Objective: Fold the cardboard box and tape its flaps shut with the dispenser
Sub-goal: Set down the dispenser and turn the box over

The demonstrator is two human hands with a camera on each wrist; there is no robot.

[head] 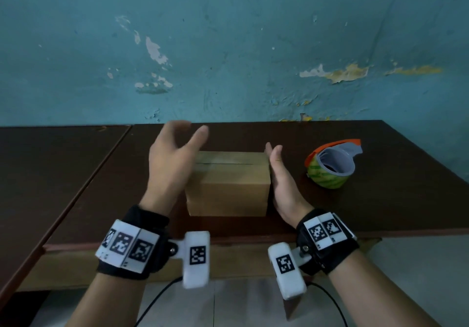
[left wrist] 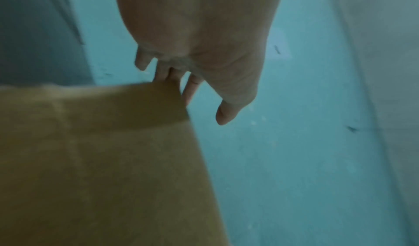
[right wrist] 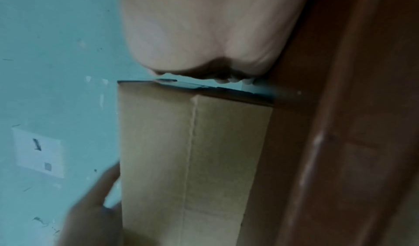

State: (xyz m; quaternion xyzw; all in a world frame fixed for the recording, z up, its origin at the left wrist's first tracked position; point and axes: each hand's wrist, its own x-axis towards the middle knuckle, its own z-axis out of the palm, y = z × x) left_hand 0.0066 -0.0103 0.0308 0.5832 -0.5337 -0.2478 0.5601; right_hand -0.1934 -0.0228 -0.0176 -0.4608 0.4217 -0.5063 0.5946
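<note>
Box (head: 228,184) looks light, stiff, crushable; best held by its side walls. Right hand (head: 284,182) flat against one side, left hand (head: 172,159) spread, empty. Dispenser (head: 330,166) untouched.

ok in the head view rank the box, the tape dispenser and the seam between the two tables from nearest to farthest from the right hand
1. Cardboard box: right against the right hand, on its left.
2. Tape dispenser: on the table to the hand's right, apart from it.
3. Table seam: far left, beyond the box and the left hand.
</note>
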